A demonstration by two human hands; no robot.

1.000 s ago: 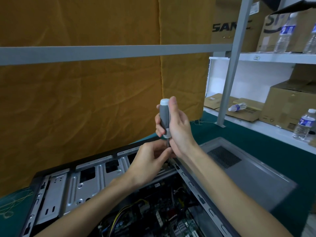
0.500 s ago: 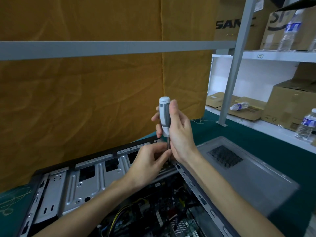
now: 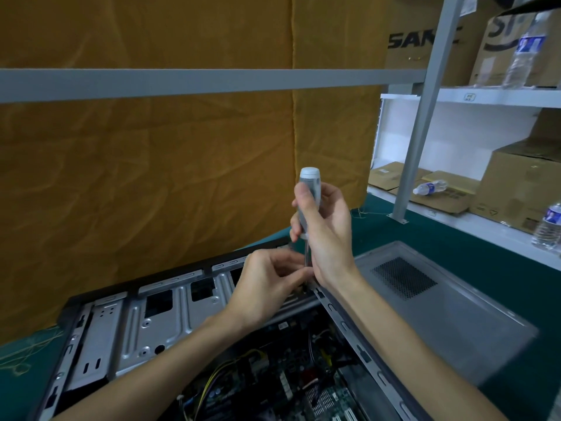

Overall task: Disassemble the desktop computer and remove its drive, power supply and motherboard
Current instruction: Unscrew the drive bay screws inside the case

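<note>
An open desktop computer case (image 3: 127, 326) lies on its side on the green table, its metal drive bays facing me. The motherboard (image 3: 273, 378) with yellow and black cables shows inside at the bottom. My right hand (image 3: 326, 235) grips an upright grey and white screwdriver (image 3: 310, 189), its shaft pointing down at the case's far right corner. My left hand (image 3: 270, 284) pinches around the shaft's lower end at the case frame. The tip and any screw are hidden by my fingers.
The removed grey side panel (image 3: 440, 302) lies right of the case. A grey shelf post (image 3: 419, 141) stands behind it, with cardboard boxes (image 3: 522, 183) and water bottles (image 3: 548, 226) on white shelves. A yellow cloth (image 3: 151, 177) hangs behind a grey rail.
My right hand has shifted its hold on the screwdriver handle, fingers turning around it. My left hand stays at the shaft's base. The view has drifted slightly.
</note>
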